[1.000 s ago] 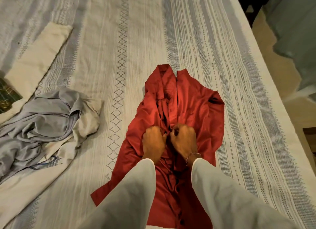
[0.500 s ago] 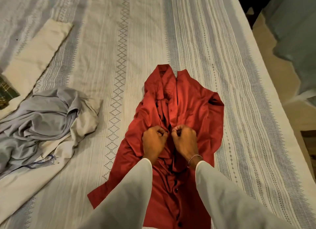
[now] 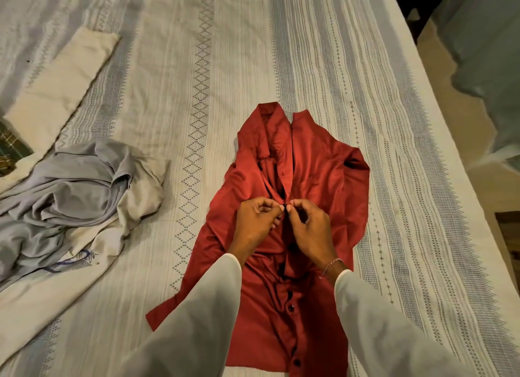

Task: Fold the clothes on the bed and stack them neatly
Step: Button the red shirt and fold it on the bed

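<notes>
Both hands pinch red shirt [image 3: 315,179] placket mid-chest: left hand [image 3: 257,222], right hand [image 3: 311,230].

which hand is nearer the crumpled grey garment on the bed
Left. The left hand pinches the red button-up shirt on the side facing the crumpled grey garment; the right hand pinches it just beyond, farther away.

No readable text, label, brand, number or sign shows anywhere in the head view.
</notes>
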